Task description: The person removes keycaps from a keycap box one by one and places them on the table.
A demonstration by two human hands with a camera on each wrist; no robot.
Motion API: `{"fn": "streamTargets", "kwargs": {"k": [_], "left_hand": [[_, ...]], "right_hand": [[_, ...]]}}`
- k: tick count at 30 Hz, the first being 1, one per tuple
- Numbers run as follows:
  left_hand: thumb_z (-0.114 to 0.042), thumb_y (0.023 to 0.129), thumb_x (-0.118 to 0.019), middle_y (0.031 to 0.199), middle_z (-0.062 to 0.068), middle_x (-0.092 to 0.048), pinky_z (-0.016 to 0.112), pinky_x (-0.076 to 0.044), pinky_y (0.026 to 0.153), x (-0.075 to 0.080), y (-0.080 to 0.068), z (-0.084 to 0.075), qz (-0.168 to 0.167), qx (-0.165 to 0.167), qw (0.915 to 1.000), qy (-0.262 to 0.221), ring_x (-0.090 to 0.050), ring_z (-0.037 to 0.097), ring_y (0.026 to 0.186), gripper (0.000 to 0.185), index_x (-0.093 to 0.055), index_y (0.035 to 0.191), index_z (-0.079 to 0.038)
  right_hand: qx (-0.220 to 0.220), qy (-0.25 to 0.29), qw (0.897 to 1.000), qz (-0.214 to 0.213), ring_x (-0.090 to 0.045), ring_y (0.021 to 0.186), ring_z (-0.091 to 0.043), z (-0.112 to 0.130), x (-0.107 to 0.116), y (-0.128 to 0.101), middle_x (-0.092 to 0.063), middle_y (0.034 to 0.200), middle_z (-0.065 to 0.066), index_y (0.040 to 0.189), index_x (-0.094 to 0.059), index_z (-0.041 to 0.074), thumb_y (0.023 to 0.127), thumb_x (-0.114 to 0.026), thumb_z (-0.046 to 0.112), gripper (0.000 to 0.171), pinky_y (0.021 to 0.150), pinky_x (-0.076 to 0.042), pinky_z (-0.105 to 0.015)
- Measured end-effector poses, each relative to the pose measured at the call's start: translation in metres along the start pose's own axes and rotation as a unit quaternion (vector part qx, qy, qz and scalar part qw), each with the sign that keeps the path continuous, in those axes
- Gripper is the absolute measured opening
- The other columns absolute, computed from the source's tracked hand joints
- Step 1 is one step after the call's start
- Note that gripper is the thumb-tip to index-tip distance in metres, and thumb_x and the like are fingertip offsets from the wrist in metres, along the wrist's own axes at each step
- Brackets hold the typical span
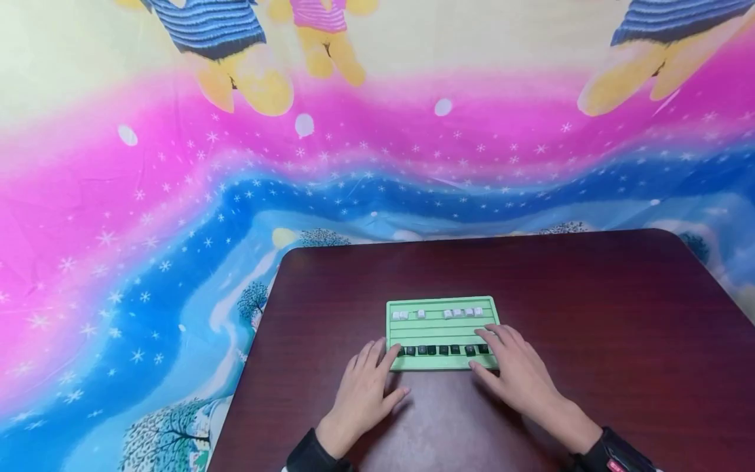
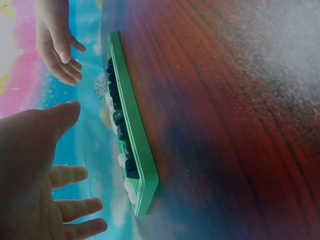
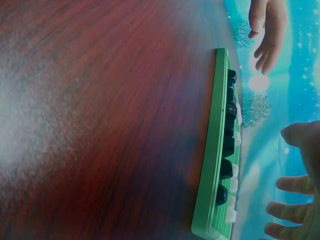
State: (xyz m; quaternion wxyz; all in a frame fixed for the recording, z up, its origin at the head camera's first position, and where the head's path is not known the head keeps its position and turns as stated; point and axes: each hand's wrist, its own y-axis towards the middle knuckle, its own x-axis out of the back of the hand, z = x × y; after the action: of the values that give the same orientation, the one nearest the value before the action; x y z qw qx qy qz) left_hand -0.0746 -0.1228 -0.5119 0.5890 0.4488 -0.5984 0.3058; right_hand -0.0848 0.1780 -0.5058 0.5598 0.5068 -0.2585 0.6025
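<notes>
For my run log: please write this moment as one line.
left hand: open, at green tray left edge | right hand: open, over black keycaps | white keycaps: far row

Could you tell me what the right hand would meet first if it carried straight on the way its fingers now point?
Most likely the row of black keycaps on the green tray: the right hand points up-left over the tray's near right corner, though its height above them is unclear.
</notes>
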Motion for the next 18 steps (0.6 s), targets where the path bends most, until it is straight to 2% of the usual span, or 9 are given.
{"fn": "streamTargets", "kwargs": {"k": [8,18], "left_hand": [[-0.048,0.091,-0.07,0.139,0.008,-0.06,0.042,-0.052,0.096,0.003,0.002,-0.005,-0.03,-0.011,0.9993,-0.017,-0.058,0.023,0.127,0.059,-0.056,0.14,-0.018],[-0.044,0.091,-0.072,0.13,0.004,-0.066,0.039,-0.054,0.088,0.003,0.011,-0.013,-0.068,-0.033,0.9968,-0.026,-0.065,0.021,0.117,0.05,-0.062,0.133,-0.018]], "right_hand": [[-0.011,0.012,1.0,-0.026,-0.059,0.119,-0.038,-0.008,0.001,0.002,-0.068,0.121,-0.016,0.121,-0.068,0.003,0.087,-0.076,0.034,0.047,0.094,-0.05,-0.056],[-0.054,-0.001,0.998,-0.011,-0.06,0.115,-0.04,-0.022,0.014,0.013,-0.069,0.119,-0.02,0.121,-0.068,0.0,0.09,-0.074,0.032,0.045,0.093,-0.05,-0.057]]}}
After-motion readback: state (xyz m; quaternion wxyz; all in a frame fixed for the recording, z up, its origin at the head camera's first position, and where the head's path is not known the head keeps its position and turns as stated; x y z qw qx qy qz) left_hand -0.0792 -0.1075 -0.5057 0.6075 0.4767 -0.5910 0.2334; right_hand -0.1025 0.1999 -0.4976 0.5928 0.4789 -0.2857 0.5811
